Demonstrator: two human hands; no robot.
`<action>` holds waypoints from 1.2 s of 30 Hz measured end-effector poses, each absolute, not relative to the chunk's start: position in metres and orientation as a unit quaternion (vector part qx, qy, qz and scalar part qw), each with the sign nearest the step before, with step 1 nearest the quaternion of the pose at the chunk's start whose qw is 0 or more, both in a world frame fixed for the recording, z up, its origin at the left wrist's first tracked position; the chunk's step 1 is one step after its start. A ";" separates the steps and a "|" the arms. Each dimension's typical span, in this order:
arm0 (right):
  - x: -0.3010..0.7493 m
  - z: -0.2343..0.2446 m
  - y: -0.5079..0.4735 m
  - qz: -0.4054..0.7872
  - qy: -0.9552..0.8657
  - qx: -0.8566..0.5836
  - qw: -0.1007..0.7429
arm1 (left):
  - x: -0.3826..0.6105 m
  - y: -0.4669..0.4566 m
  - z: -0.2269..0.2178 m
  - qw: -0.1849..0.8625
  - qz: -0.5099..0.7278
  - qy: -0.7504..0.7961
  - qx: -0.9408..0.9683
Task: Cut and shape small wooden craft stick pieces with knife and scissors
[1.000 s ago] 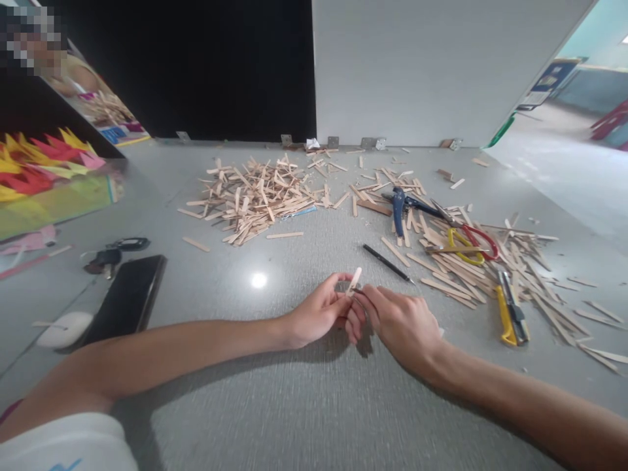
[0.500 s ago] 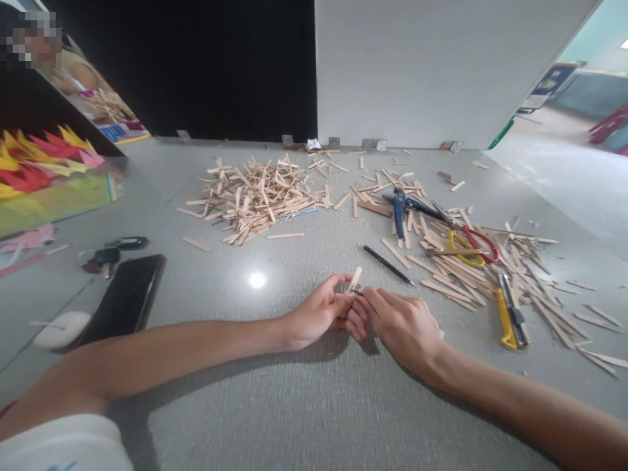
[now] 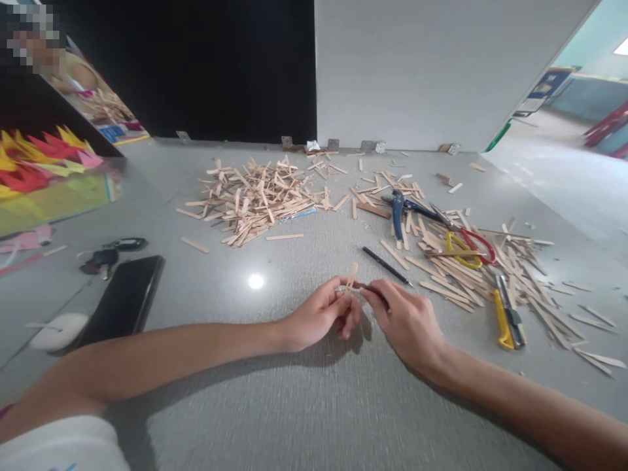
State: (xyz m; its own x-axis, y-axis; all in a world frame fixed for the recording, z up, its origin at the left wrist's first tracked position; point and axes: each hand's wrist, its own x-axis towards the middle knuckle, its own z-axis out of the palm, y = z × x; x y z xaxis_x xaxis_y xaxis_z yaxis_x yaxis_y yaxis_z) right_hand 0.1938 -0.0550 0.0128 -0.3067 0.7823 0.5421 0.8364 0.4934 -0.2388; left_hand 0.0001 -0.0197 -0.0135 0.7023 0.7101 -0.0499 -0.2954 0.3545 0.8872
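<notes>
Low over the table, my left hand pinches a short wooden craft stick upright between thumb and forefinger. My right hand is closed around a thin dark tool whose kind I cannot make out; most of it is hidden by the fingers. Its tip points left and reaches the craft stick, or very close to it. Just beyond my hands lies a black pen-like tool with a pointed metal tip.
A heap of craft sticks lies ahead. To the right, blue-handled cutters, red-and-yellow scissors and a yellow box cutter lie among more sticks. At left are a phone, keys and a white mouse. Upright panels stand behind.
My right hand has drawn back slightly to the right, apart from the left fingers, with the dark tool still in it. The left hand keeps its hold on the craft stick.
</notes>
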 end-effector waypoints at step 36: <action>0.185 0.003 -0.060 0.172 -0.684 -0.509 0.493 | -0.006 -0.021 -0.009 0.727 0.267 0.233 0.588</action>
